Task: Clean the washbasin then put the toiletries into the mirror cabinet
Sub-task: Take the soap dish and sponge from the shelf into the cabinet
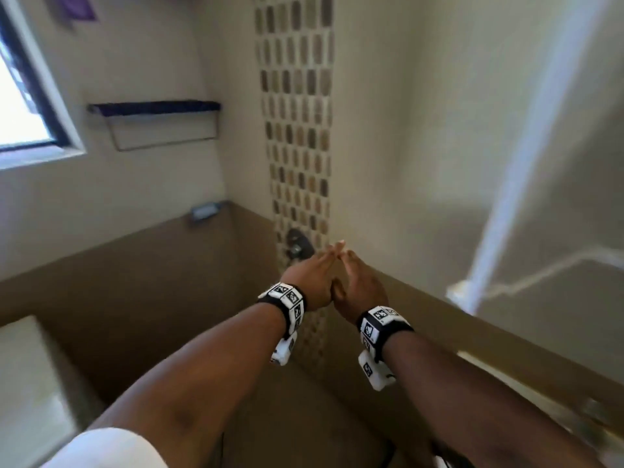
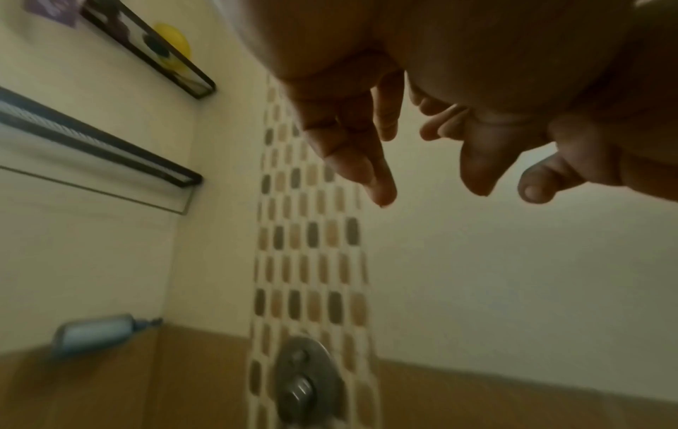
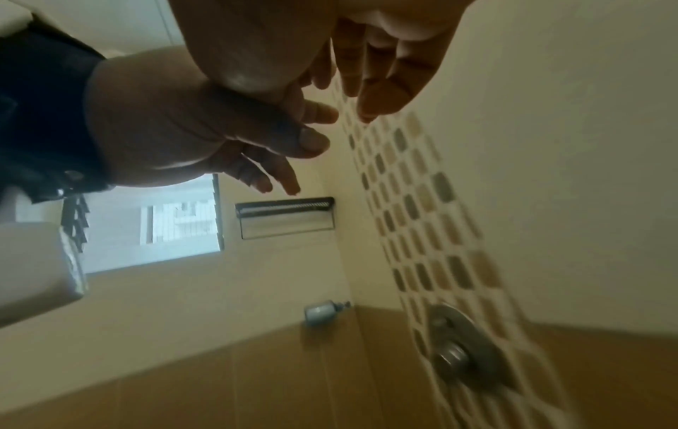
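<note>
Neither the washbasin nor the mirror cabinet shows in any view. My left hand [image 1: 310,278] and right hand [image 1: 359,282] are stretched out in front of me, pressed palm to palm with fingers straight, and hold nothing. They hover in front of a round metal shower valve [image 1: 299,248] on the mosaic tile strip [image 1: 297,130]. In the left wrist view the left hand [image 2: 348,139] has its fingers spread beside the right hand [image 2: 513,139]. The right wrist view has the right hand [image 3: 370,66] above the left hand [image 3: 176,124]. A grey-blue bottle [image 1: 204,211] lies on the ledge in the corner.
A black wall shelf [image 1: 152,108] with a rail hangs left of the tile strip. A higher shelf carries a yellow item [image 2: 172,43]. A window [image 1: 20,96] is far left, a white pole [image 1: 526,157] stands at the right, and a white fixture [image 1: 30,383] sits bottom left.
</note>
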Demonstrator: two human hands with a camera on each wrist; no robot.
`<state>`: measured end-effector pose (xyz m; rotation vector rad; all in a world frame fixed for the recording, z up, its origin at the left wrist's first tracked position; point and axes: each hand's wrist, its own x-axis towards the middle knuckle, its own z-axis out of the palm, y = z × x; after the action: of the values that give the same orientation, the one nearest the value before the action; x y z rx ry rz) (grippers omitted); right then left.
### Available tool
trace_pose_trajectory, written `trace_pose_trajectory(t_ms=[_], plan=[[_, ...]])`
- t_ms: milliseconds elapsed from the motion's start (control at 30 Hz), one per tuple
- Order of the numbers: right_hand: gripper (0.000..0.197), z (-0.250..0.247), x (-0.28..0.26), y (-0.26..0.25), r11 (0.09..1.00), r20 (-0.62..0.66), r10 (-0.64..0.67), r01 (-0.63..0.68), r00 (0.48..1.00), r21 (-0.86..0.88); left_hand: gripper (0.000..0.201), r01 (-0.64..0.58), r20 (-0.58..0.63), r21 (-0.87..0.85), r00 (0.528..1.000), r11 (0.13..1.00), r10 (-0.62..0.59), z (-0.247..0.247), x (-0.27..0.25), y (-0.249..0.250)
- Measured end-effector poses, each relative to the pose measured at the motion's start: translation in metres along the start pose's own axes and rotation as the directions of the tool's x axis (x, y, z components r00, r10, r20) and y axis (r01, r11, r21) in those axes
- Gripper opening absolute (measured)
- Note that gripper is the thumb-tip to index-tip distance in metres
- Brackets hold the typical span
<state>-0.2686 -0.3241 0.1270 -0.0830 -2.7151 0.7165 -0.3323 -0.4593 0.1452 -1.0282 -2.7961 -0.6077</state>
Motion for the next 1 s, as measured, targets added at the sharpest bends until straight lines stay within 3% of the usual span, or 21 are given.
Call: trace_pose_trajectory(t_ms=[100, 200, 400, 567, 667, 733, 867, 933, 1000], plan=[[0.065, 0.041, 0.085, -0.078, 0.991, -0.085, -0.079, 0.088, 0.993, 0.103, 0.083, 0.051, -0.089, 0.053, 0.995, 0.997, -0.046, -0.061, 0.022, -0.093], [0.066, 0.066, 0.168, -0.142, 0.976, -0.172, -0.165, 0.185, 0.971, 0.113, 0.083, 0.026, -0.179, 0.134, 0.984, 0.991, -0.002, -0.133, 0.049, -0.164], [0.06, 0.047, 0.333, -0.261, 0.926, -0.319, -0.355, 0.377, 0.879, 0.008, 0.089, 0.047, -0.321, 0.35, 0.944, 0.936, 0.073, -0.288, 0.115, -0.256], [0.045, 0.006, 0.454, -0.34, 0.806, -0.478, -0.55, 0.585, 0.685, -0.088, 0.084, 0.13, -0.483, 0.48, 0.865, 0.867, 0.138, -0.404, 0.173, -0.298], [0.042, -0.01, 0.513, -0.373, 0.718, -0.55, -0.625, 0.684, 0.555, -0.126, 0.085, 0.222, -0.571, 0.527, 0.808, 0.82, 0.148, -0.449, 0.199, -0.324], [0.041, -0.019, 0.547, -0.391, 0.68, -0.592, -0.625, 0.727, 0.509, -0.092, 0.085, 0.262, -0.619, 0.521, 0.771, 0.812, 0.148, -0.468, 0.215, -0.342], [0.043, -0.034, 0.613, -0.418, 0.657, -0.624, -0.612, 0.752, 0.485, -0.06, 0.087, 0.363, -0.675, 0.555, 0.722, 0.749, 0.15, -0.504, 0.239, -0.376], [0.05, -0.042, 0.649, -0.432, 0.654, -0.599, -0.631, 0.753, 0.492, -0.072, 0.086, 0.443, -0.733, 0.545, 0.664, 0.711, 0.148, -0.527, 0.251, -0.392], [0.06, -0.05, 0.678, -0.451, 0.658, -0.568, -0.649, 0.748, 0.506, -0.085, 0.082, 0.556, -0.777, 0.561, 0.609, 0.613, 0.159, -0.556, 0.26, -0.406]])
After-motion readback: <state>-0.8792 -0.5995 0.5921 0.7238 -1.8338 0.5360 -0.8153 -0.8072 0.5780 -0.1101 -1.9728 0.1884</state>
